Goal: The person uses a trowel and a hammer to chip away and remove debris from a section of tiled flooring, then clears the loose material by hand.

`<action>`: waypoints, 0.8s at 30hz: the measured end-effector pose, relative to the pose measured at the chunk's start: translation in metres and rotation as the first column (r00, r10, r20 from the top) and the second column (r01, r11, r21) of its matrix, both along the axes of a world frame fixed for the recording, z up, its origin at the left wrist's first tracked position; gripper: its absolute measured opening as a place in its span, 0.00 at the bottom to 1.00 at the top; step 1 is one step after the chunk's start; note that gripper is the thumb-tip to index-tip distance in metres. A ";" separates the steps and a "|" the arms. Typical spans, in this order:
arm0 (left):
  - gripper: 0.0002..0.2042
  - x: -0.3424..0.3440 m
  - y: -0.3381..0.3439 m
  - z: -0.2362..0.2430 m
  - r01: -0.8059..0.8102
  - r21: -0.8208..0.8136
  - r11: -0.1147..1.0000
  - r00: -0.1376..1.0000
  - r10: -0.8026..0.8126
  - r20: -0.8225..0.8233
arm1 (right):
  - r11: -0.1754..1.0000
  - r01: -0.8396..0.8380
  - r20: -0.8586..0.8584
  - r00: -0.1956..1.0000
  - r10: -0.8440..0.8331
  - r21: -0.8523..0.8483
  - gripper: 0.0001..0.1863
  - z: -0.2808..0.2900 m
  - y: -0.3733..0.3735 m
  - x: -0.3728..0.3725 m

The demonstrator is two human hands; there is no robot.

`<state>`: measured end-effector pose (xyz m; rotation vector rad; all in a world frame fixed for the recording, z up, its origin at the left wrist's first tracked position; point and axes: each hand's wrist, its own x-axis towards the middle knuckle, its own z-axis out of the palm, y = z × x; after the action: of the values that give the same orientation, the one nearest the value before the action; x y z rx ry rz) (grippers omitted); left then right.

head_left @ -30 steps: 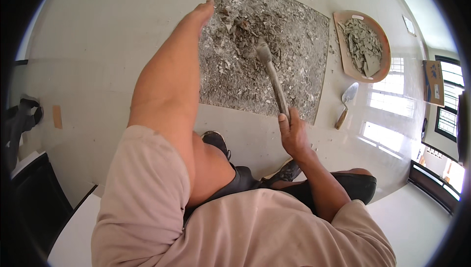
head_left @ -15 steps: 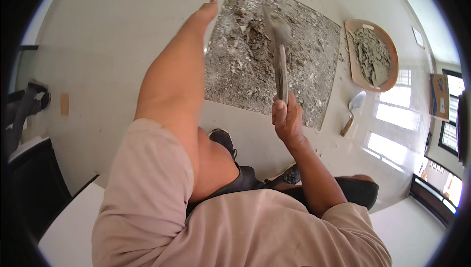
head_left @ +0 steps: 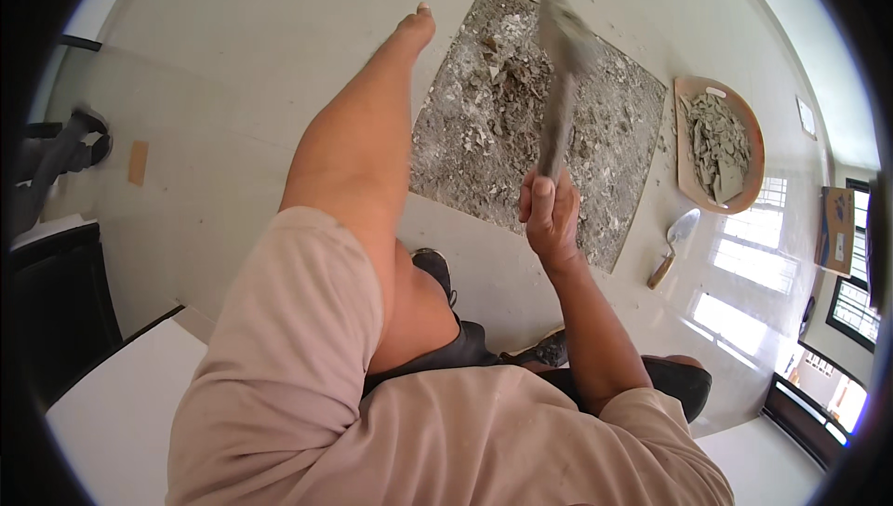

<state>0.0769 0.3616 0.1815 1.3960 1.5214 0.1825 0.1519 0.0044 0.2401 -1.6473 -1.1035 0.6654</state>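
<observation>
My right hand [head_left: 549, 213] grips the handle of a long hammer-like tool [head_left: 558, 106], its dusty head raised and blurred over a square patch of broken tile and mortar [head_left: 623, 125] in the floor. My left hand [head_left: 416, 27] is at the end of my outstretched arm, beside the patch's left edge; the thumb tip shows, but the other fingers are mostly hidden. Right of the patch, an orange tray [head_left: 753, 143] holds grey tile fragments. A trowel [head_left: 682, 232] with a wooden handle lies below it.
Glossy pale tiles [head_left: 233, 87] surround the patch. At the left are a dark chair [head_left: 60, 301], a white surface [head_left: 121, 404] and dark objects [head_left: 65, 153]. A cardboard box [head_left: 834, 227] is at the right, and my shoes [head_left: 435, 269] are below the patch.
The tool in my right hand has risen from the rubble, its head moving up and right. My view has shifted, so the patch, tray and trowel appear lower and farther right.
</observation>
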 end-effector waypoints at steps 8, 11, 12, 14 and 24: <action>0.37 -0.015 0.013 0.030 -0.016 0.089 0.996 0.999 0.013 0.034 | 0.631 0.024 -0.060 0.992 -0.111 -0.775 0.40 -0.090 -0.026 0.004; 0.37 -0.001 0.001 0.017 -0.008 0.147 0.989 0.999 0.001 0.044 | 0.782 0.143 -0.079 0.968 -0.239 -0.607 0.39 -0.025 -0.014 0.015; 0.37 0.003 -0.003 0.014 -0.010 0.166 0.986 1.000 0.007 0.015 | 0.882 0.164 -0.164 0.952 -0.259 -0.442 0.39 -0.011 -0.014 0.018; 0.37 -0.004 0.004 0.009 -0.010 0.157 0.988 1.000 0.006 0.027 | 0.967 0.098 -0.211 0.966 -0.149 -0.233 0.39 0.015 -0.007 0.008; 0.37 0.002 0.013 0.033 -0.056 0.173 0.983 0.996 0.044 0.074 | 0.618 0.060 -0.262 0.870 -0.417 -0.784 0.33 -0.078 -0.046 0.010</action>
<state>0.0785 0.3746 0.2141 1.4734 1.5119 0.4006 0.1615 -0.0411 0.1621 -2.1510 -0.2227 1.3548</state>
